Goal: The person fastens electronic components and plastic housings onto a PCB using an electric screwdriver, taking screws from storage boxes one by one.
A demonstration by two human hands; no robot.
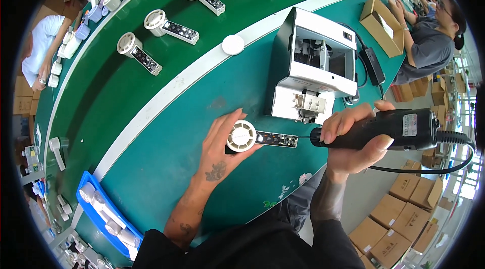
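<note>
My left hand (221,142) is wrapped round the white slotted round head of a small device (241,136), holding it over the green bench mat. From that head a narrow handle with an exposed dark circuit board (275,139) points right. My right hand (353,135) grips a black electric screwdriver (389,130) lying level, its cable leaving on the right. The thin bit (304,137) reaches to the end of the circuit-board handle; whether it touches a screw is too small to tell.
A white metal machine (313,62) stands beyond my hands. Similar devices (172,26) lie on the green conveyor (101,92), behind a pale rail with a white round cap (233,44). A blue tray (88,180) of white parts sits at left. Co-workers (429,41) flank the line; cartons (394,228) fill the right.
</note>
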